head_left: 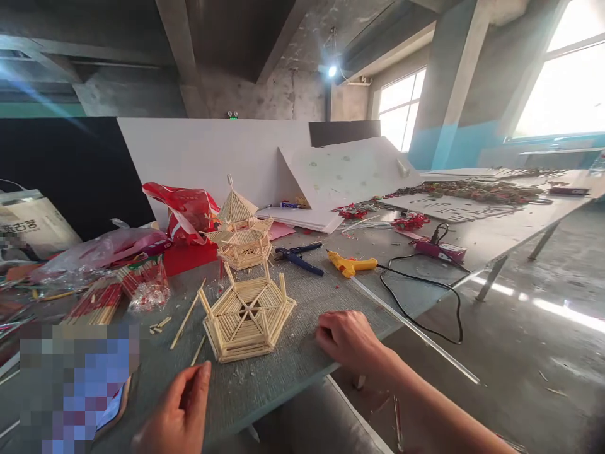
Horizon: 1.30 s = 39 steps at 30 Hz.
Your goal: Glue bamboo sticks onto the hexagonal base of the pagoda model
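My left hand (182, 403) is raised at the table's near edge, thumb and fingers pinched together. A thin wooden stick (199, 350) shows just beyond its fingertips and appears to be held there. My right hand (347, 337) rests on the table edge, fingers curled into a fist with nothing visible in them. Between the hands stands a six-sided stick frame (249, 315) with short upright posts. Right behind it is a tiered stick pagoda (243, 236) with a pointed roof. Loose stick pieces (186, 320) lie to the left of the frame.
A yellow glue gun (352, 263) with a long clear glue stick (416, 331) overhanging the table edge lies right, its black cord (420, 277) looping nearby. Blue-handled pliers (300, 257) lie behind the frame. Bundled red-wrapped sticks (97, 297), a red bag (184, 211) and a phone (113, 407) are left.
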{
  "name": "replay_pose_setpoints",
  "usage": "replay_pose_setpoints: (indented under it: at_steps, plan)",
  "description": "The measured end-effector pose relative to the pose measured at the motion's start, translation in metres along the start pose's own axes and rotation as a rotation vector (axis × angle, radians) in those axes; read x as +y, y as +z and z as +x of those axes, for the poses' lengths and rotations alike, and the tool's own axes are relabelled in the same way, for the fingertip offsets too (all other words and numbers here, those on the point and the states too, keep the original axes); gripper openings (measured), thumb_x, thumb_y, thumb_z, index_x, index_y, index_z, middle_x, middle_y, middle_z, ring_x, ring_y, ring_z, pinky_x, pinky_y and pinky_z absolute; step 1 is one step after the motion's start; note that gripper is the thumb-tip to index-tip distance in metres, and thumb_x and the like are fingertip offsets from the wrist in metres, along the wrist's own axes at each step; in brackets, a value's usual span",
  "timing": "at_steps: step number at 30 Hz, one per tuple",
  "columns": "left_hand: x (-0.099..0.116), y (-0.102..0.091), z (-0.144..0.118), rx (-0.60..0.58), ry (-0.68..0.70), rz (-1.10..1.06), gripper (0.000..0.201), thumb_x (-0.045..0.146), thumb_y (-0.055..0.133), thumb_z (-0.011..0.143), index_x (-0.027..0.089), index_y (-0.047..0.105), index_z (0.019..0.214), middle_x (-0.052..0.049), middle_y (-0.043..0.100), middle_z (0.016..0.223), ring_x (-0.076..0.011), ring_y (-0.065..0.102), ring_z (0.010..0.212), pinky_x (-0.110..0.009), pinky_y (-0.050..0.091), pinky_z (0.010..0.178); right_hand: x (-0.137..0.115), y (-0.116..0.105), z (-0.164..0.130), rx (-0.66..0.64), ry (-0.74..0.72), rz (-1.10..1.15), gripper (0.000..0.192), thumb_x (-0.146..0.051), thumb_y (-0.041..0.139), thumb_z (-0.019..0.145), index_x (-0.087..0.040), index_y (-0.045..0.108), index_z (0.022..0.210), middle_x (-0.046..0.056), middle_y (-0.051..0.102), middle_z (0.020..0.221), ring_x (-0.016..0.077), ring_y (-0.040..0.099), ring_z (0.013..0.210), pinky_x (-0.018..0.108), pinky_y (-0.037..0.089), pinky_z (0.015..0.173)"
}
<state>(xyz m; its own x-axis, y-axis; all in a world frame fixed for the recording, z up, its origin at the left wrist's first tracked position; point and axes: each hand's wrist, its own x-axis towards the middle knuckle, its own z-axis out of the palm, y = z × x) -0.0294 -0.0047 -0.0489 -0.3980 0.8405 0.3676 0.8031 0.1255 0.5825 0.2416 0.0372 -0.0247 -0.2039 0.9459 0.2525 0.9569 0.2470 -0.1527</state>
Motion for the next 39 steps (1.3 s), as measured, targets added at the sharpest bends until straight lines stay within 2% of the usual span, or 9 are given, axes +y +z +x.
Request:
replay_pose_setpoints:
  at_steps: [6, 14, 19, 27, 31, 35, 39]
  plan:
    - [0.018, -0.012, -0.001, -0.035, -0.074, 0.015, 0.037, 0.055, 0.036, 0.079, 0.024, 0.055, 0.069, 0.001, 0.065, 0.057, -0.0163, 0.059, 0.054, -0.022, 0.038, 0.051, 0.012, -0.004, -0.005, 0.019, 0.020, 0.034, 0.027, -0.027, 0.042, 0.076, -0.017, 0.060, 0.058, 0.005, 0.061, 0.058, 0.0112, 0.047, 0.050, 0.027, 0.013, 0.049]
    - [0.032, -0.019, -0.010, 0.000, -0.026, 0.060, 0.037, 0.051, 0.037, 0.080, 0.022, 0.056, 0.066, 0.002, 0.062, 0.056, -0.0148, 0.057, 0.053, -0.022, 0.038, 0.052, 0.024, -0.006, -0.005, 0.048, 0.095, 0.196, 0.031, -0.028, 0.038, 0.082, -0.019, 0.059, 0.061, 0.005, 0.061, 0.063, 0.0131, 0.052, 0.059, 0.025, 0.017, 0.049]
    - [0.031, -0.019, -0.011, -0.012, 0.024, 0.054, 0.037, 0.051, 0.037, 0.080, 0.022, 0.057, 0.068, 0.002, 0.063, 0.057, -0.0147, 0.058, 0.053, -0.022, 0.039, 0.053, 0.026, -0.008, -0.007, 0.068, 0.104, 0.224, 0.031, -0.027, 0.038, 0.083, -0.018, 0.058, 0.061, 0.005, 0.062, 0.066, 0.0136, 0.053, 0.061, 0.025, 0.017, 0.049]
    - [0.024, -0.016, -0.016, -0.001, 0.053, -0.024, 0.035, 0.051, 0.040, 0.079, 0.022, 0.056, 0.067, 0.003, 0.063, 0.056, -0.0135, 0.058, 0.053, -0.020, 0.039, 0.053, 0.023, -0.001, -0.011, 0.156, 0.103, 0.272, 0.031, -0.028, 0.037, 0.082, -0.017, 0.048, 0.055, 0.002, 0.055, 0.055, 0.0105, 0.045, 0.052, 0.024, 0.015, 0.048]
    - [0.021, -0.018, -0.013, -0.015, 0.057, -0.117, 0.037, 0.054, 0.040, 0.078, 0.022, 0.059, 0.078, 0.001, 0.066, 0.066, -0.0150, 0.061, 0.061, -0.021, 0.044, 0.058, 0.023, -0.001, -0.011, 0.180, 0.087, 0.343, 0.030, -0.030, 0.035, 0.083, -0.018, 0.047, 0.058, 0.000, 0.051, 0.054, 0.0097, 0.042, 0.051, 0.022, 0.019, 0.049]
    - [0.025, -0.014, -0.007, -0.029, 0.138, -0.156, 0.042, 0.054, 0.044, 0.077, 0.020, 0.057, 0.097, -0.002, 0.067, 0.081, -0.0148, 0.062, 0.070, -0.022, 0.046, 0.064, 0.022, -0.015, 0.007, 0.123, -0.048, 0.475, 0.024, -0.030, 0.037, 0.082, -0.018, 0.053, 0.069, -0.001, 0.053, 0.061, 0.0102, 0.045, 0.057, 0.020, 0.025, 0.053]
    - [0.036, -0.006, 0.000, -0.011, 0.190, -0.041, 0.039, 0.050, 0.041, 0.080, 0.019, 0.057, 0.097, -0.003, 0.066, 0.084, -0.0142, 0.061, 0.068, -0.023, 0.044, 0.062, 0.014, -0.031, 0.050, 0.113, -0.196, 0.447, 0.023, -0.034, 0.043, 0.080, -0.016, 0.053, 0.070, -0.001, 0.051, 0.067, 0.0112, 0.044, 0.064, 0.021, 0.028, 0.057]
